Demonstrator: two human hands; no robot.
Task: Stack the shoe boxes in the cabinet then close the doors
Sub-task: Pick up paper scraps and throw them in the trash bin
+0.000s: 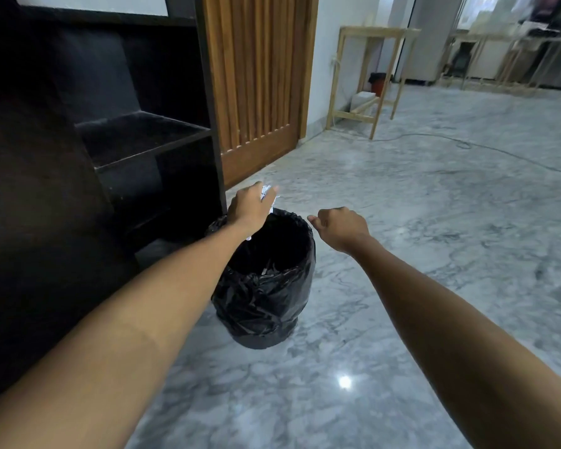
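My left hand (pixel 251 205) is closed around a crumpled wad of white paper (pixel 267 193) and hovers over the far left rim of a waste bin lined with a black bag (pixel 266 306). Beside it, my right hand (pixel 340 226) is curled into a loose fist with nothing visible in it, just right of the bin's rim. On the left stands the dark cabinet (pixel 143 137), open, its black shelves bare. No shoe boxes are in view.
A slatted wooden door panel (pixel 259 76) stands beside the cabinet. Grey marble floor (pixel 434 222) stretches to the right, crossed by a thin cable (pixel 460 144). Light wooden frame tables (pixel 373 76) stand along the far wall.
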